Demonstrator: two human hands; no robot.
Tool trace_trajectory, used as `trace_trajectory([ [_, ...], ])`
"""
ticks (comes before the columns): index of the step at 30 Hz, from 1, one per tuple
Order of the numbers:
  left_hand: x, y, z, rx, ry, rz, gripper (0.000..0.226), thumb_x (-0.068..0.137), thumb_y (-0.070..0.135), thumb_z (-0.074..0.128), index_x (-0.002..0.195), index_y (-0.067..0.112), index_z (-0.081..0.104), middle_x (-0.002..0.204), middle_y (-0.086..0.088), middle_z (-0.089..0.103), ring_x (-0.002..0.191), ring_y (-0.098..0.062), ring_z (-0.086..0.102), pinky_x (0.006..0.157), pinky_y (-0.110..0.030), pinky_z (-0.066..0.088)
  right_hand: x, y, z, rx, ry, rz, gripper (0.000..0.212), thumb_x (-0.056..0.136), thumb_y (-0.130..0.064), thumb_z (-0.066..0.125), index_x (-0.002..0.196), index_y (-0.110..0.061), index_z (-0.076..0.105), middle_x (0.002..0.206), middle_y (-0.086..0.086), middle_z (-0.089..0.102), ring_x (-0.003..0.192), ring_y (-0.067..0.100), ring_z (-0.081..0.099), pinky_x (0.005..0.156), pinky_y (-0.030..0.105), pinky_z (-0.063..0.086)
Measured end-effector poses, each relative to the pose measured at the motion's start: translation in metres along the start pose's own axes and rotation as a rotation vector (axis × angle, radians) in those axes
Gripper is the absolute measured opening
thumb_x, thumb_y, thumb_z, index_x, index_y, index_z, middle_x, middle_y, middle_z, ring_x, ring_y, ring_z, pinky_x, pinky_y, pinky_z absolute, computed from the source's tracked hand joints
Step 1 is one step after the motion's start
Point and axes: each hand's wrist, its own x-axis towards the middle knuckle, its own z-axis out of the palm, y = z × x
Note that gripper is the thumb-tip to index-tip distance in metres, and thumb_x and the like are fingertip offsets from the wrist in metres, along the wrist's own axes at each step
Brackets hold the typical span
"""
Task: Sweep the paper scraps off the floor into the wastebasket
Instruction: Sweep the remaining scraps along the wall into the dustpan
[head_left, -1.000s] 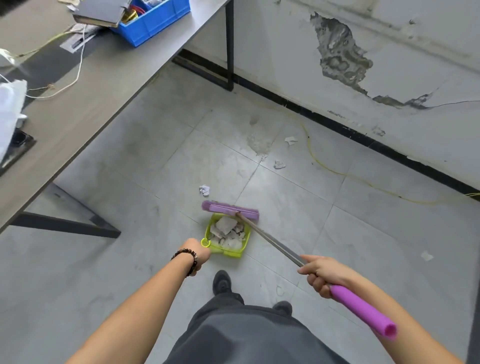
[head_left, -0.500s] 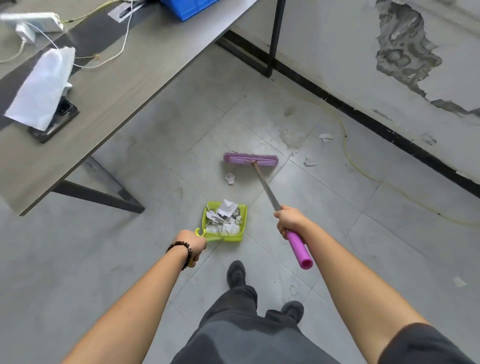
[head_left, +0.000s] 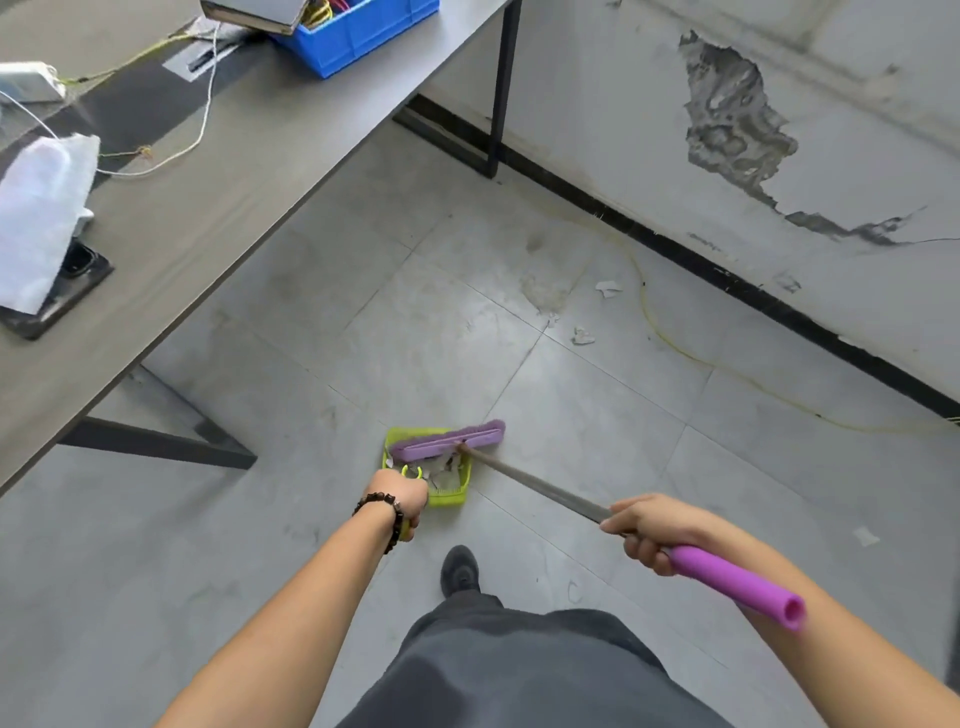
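The right hand (head_left: 649, 530) grips the broom (head_left: 524, 475), its purple head over the green dustpan (head_left: 447, 496) the left hand (head_left: 402, 501) holds.

Floor (head_left: 571, 415): matt grey tile, smudged. Wall (head_left: 831, 62): painted plaster, flaked to rough bare patches. Desk (head_left: 208, 208): matt wood-grain top. Dustpan (head_left: 452, 496): glossy lime plastic. Broom head (head_left: 447, 439): purple plastic. Broom shaft (head_left: 535, 488): dull metal. Handle sleeve (head_left: 727, 577): smooth purple plastic. Paper scraps (head_left: 583, 336): white, crumpled. Crate (head_left: 363, 31): glossy blue plastic.

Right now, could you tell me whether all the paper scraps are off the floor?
No, one paper scrap and a second scrap lie on the bare tiles, apart from the green dustpan.
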Motion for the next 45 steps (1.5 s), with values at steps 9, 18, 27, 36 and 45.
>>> trace_trajectory([
  [9,-0.002,0.066,0.024,0.189,0.035,0.198,0.013,0.079,0.001,0.043,0.072,0.009,0.049,0.057,-0.008,0.041,0.043,-0.019,0.037,0.045,-0.02,0.033,-0.012,0.016,-0.021,0.443,0.077,-0.119,0.025,0.097,-0.015,0.055,0.075,-0.013,0.045,0.047,0.001,0.039,0.027,0.006,0.031,0.03,0.011,0.025],
  [18,0.007,0.179,0.089,0.376,0.032,0.335,0.016,0.082,0.004,0.042,0.078,0.012,0.055,0.061,-0.006,0.04,0.045,-0.02,0.038,0.042,-0.02,0.034,0.032,-0.03,-0.134,0.466,0.255,-0.329,0.013,0.093,-0.006,0.053,0.08,-0.008,0.051,0.05,0.004,0.046,0.031,0.009,0.039,0.033,0.016,0.033],
  [27,0.022,0.296,0.162,0.566,0.028,0.261,0.022,0.079,0.007,0.042,0.082,0.015,0.062,0.058,-0.003,0.043,0.041,-0.02,0.038,0.041,-0.02,0.033,0.107,-0.123,-0.313,0.412,0.32,-0.303,0.005,0.088,-0.006,0.052,0.083,-0.007,0.05,0.057,0.01,0.051,0.038,0.015,0.044,0.036,0.019,0.037],
  [36,0.036,0.367,0.209,0.647,0.003,0.184,0.024,0.083,0.007,0.041,0.087,0.014,0.063,0.065,-0.006,0.045,0.047,-0.021,0.04,0.042,-0.019,0.033,0.151,-0.177,-0.372,0.351,0.262,-0.217,0.013,0.089,-0.004,0.043,0.078,-0.006,0.05,0.06,0.012,0.052,0.044,0.021,0.047,0.041,0.023,0.041],
  [45,0.046,0.403,0.191,0.795,-0.062,0.223,0.013,0.082,0.008,0.042,0.077,0.011,0.053,0.059,-0.007,0.045,0.045,-0.02,0.038,0.043,-0.019,0.033,0.081,-0.125,-0.276,0.567,0.04,-0.03,0.012,0.095,-0.011,0.044,0.086,-0.007,0.05,0.053,0.003,0.047,0.034,0.009,0.041,0.034,0.016,0.036],
])
